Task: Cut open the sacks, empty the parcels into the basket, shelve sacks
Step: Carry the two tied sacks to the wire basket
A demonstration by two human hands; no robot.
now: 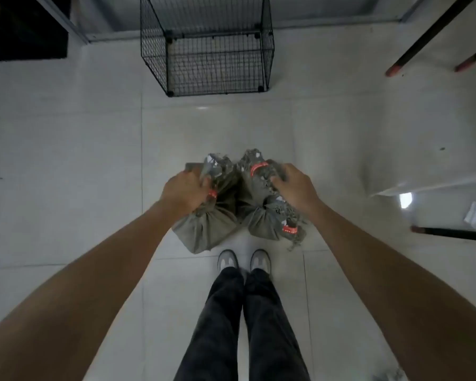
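Grey-green tied sacks (204, 232) sit bunched on the floor (66, 160), just ahead of the shoes (227, 259). The left hand (183, 192) has its fingers curled round one neck; the right hand (294, 188) clutches another's top with bent fingers. A wire basket (154, 50) stands beyond, apart.

**Sacks on the floor between feet and basket**

The sacks (252, 188) stand bunched together on the floor (66, 160), just ahead of the person's shoes (228, 260). The left hand (184, 191) grips their tops on the left side, and the right hand (294, 188) grips them on the right. The wire basket (206, 50) stands farther ahead, apart from them. Table legs (423, 37) rise at the far right, and a box (30, 31) sits at the far left.
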